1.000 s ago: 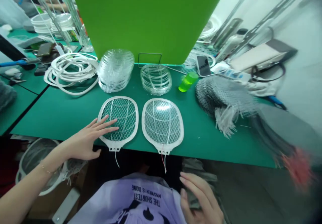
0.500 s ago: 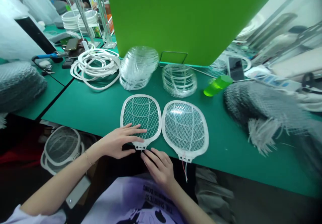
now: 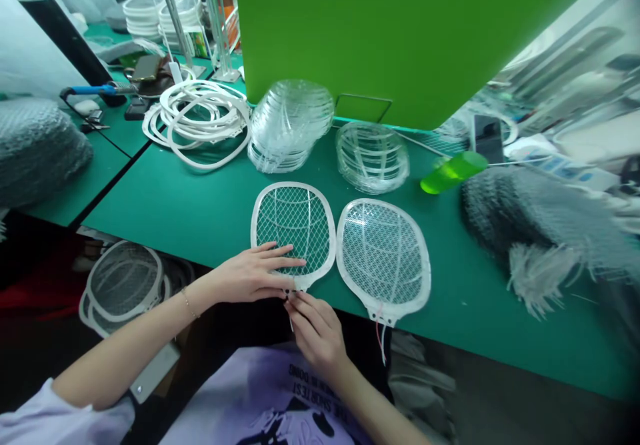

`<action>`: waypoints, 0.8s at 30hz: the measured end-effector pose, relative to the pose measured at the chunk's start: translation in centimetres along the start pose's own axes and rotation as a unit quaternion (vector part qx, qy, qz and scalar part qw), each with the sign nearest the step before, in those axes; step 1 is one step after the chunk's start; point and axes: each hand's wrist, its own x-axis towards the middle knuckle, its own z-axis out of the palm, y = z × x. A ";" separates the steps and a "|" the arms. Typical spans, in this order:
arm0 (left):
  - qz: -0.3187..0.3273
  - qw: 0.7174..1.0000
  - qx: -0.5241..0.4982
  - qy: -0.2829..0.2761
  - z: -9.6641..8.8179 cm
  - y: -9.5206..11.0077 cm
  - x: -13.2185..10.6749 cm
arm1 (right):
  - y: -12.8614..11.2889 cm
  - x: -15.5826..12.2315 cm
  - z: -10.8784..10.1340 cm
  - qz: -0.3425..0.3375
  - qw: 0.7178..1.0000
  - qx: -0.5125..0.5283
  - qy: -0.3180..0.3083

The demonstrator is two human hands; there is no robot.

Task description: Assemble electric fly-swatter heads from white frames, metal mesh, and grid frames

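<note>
A white oval mesh racket head (image 3: 320,191), like one from an electric fly swatter, lies at the table's front edge. Across its lower left mesh and rim rests my left hand (image 3: 257,275), fingers stretched out and flat. My right hand (image 3: 320,335) is closed in a pinch just below the neck of the same head. From its fingertips hangs a short piece of white wire (image 3: 291,325); where it meets the neck is hidden. Touching on the right is a second mesh racket head (image 3: 425,258), with red and white wires (image 3: 383,345) hanging from its neck.
Behind lie loose white frames (image 3: 210,161), a stack of clear plastic rings (image 3: 290,121) and a smaller ring stack (image 3: 373,158). A green cylinder (image 3: 453,173) and a grey knitted cloth (image 3: 520,211) are at right. A soldering iron (image 3: 95,89) lies at left; a green panel (image 3: 400,31) stands behind.
My left thumb and fingers have drawn in against the racket neck. My right fingertips have closed up at the neck, over the wire. The whole view has shifted slightly.
</note>
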 end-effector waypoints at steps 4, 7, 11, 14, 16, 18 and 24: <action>0.008 1.000 -0.003 0.014 0.2 -0.1 0.0 | 0.9 -0.8 -0.6 -0.050 0.998 -0.014 -0.022; 0.022 0.999 0.006 0.023 0.3 -0.2 -0.1 | 0.9 -0.2 -0.9 -0.051 0.997 -0.029 -0.042; 0.037 0.999 0.039 0.007 0.3 -0.2 -0.2 | 0.2 1.1 -1.8 -0.031 0.994 -0.041 -0.100; 0.038 0.998 0.040 0.007 0.2 -0.1 -0.1 | -0.1 2.1 -2.7 0.030 0.988 0.011 -0.148; 0.039 0.998 0.043 0.005 0.1 0.0 -0.1 | 0.0 2.9 -3.3 0.069 0.981 0.057 -0.175; 0.038 0.998 0.046 0.002 0.1 0.1 -0.1 | 0.4 3.9 -3.7 0.084 0.971 0.086 -0.206; 0.029 0.999 0.024 0.012 0.3 -0.1 0.1 | 1.2 5.9 -3.8 0.070 0.943 0.086 -0.314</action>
